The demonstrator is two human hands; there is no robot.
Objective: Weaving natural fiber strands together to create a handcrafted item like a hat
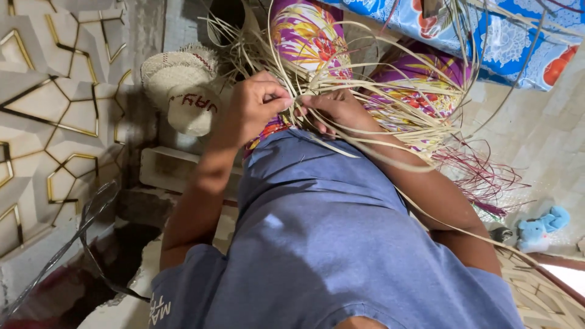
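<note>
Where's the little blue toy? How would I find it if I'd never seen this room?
Start at the person's blue shirt filling the middle, then look toward the right edge of the picture, past the loose reddish-purple strands on the pale floor. There lies the small light-blue stuffed toy. It is the only soft, plush thing there; everything around it is thin straw strips or woven matting.

Home floor used as weaving spot: tiled floor (pixel 548 140), patterned wall panel (pixel 55 103), stuffed toy (pixel 539 228), finished woven hats (pixel 183 85).
</note>
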